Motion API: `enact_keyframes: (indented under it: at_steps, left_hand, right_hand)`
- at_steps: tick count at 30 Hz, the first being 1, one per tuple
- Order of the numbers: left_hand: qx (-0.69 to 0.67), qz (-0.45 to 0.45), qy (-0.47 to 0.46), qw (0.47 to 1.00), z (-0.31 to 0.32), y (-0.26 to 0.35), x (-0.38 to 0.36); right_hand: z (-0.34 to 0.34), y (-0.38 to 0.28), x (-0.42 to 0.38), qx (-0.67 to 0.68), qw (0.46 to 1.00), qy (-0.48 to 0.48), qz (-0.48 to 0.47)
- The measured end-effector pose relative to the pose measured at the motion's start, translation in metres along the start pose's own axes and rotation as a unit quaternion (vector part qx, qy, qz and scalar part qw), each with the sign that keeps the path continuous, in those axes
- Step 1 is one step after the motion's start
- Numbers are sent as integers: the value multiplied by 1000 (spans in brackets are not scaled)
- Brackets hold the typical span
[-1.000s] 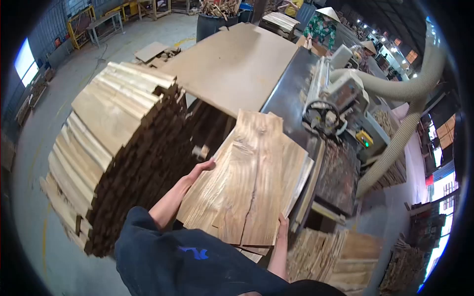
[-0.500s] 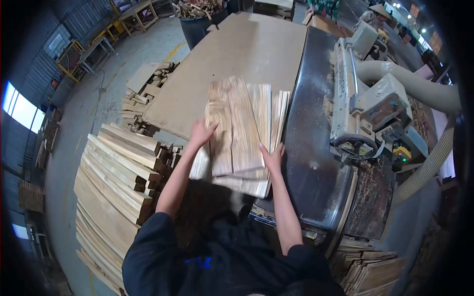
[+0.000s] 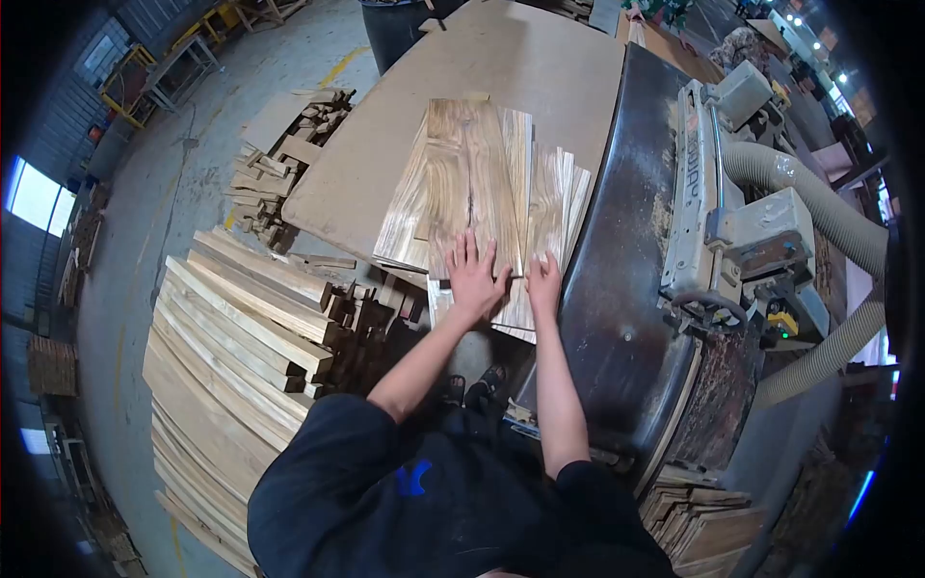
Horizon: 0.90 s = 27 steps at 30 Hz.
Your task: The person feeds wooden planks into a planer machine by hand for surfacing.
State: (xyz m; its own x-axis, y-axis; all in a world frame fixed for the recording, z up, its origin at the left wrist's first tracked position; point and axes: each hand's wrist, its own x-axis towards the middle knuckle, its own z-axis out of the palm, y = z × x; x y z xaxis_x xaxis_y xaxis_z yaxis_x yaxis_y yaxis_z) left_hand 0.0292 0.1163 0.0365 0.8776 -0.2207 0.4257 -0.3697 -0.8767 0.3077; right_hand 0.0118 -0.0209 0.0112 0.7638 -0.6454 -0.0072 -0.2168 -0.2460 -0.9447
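My left hand [image 3: 470, 281] lies flat with spread fingers on the near end of a brown wooden board [image 3: 467, 169]. That board rests on top of a loose pile, pointing away from me. Paler boards [image 3: 400, 222] stick out beneath it on the left, and streaked boards [image 3: 551, 183] fan out on the right. My right hand [image 3: 543, 287] touches the boards at the near right of the pile, its fingers bent and slightly apart. The fingertips' exact contact there is partly hidden. Under the pile is a tan sheet-topped table [image 3: 356, 164].
Right of the boards runs a dark metal machine bed [image 3: 617, 289], with a machine head [image 3: 761, 236] and a ribbed hose [image 3: 838, 212]. Long planks [image 3: 222, 356] are stacked at left, beside offcuts [image 3: 260, 193]. More boards [image 3: 703, 525] stand at lower right. A dark bin [image 3: 395, 34] stands behind.
The brown board has moved away from me and come to rest on the pile. My left hand has shifted from its left edge to flat on its near end; my right hand has left its edge.
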Motion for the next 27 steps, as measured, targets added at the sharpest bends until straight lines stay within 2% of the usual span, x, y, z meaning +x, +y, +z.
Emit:
enact_keyframes:
  at_steps: [1, 2, 3, 4, 5, 7, 8, 9, 11, 14, 15, 16, 17, 19, 21, 23, 24, 27]
  left_hand:
    - [-15, 8, -7, 1000, -9, 1, -15]
    - [-65, -24, -36, 997, -20, 2, -26]
    - [-114, -53, -66, 990, -31, -1, -36]
    - [-103, -107, -37, 988, -45, -7, -45]
    - [-93, -157, -8, 983, -59, -13, -51]
    - [1, -239, -36, 970, -88, -22, -67]
    - [-88, -284, -102, 949, -93, -31, -79]
    - [-179, -265, -85, 944, -86, -42, -99]
    - [-307, -244, -212, 895, -107, -45, -120]
    - [-509, -185, -178, 822, -87, -36, -186]
    - [-486, -178, -188, 835, -92, -25, -195]
    - [-499, -190, -221, 816, -97, -17, -202]
    - [-513, -201, -252, 796, -99, -6, -207]
    - [-508, -169, -271, 800, -91, 16, -220]
    - [-504, -141, -283, 804, -76, 36, -239]
    - [-484, -172, -358, 780, -67, 54, -254]
    - [-465, -170, -367, 787, -69, 66, -262]
    - [-471, -150, -362, 790, -106, 111, -284]
  right_hand:
    - [-5, -11, -1, 56, 991, -68, 99]
    - [-14, -12, -8, 51, 991, -66, 104]
    - [-23, -9, -17, -98, 980, -161, 63]
    - [-28, -7, -30, -241, 938, -249, 23]
    - [-32, -4, -49, -241, 939, -242, 33]
    - [-49, 9, -97, 19, 962, -243, 119]
    - [-56, 3, -126, 58, 971, -205, 111]
    - [-64, -6, -152, 95, 976, -167, 100]
    - [-82, 37, -191, 107, 980, -120, 113]
    - [-123, 65, -245, 138, 973, -59, 174]
    - [-137, 61, -262, 158, 964, -43, 210]
    - [-153, 56, -277, 174, 952, -38, 249]
    - [-166, 64, -291, 191, 948, -21, 256]
    - [-193, 70, -315, 165, 948, -4, 271]
    - [-213, 85, -337, 200, 943, 27, 264]
    - [-235, 97, -358, 233, 938, 47, 253]
    - [-246, 100, -367, 231, 937, 44, 258]
    - [-288, 112, -382, 204, 945, 13, 254]
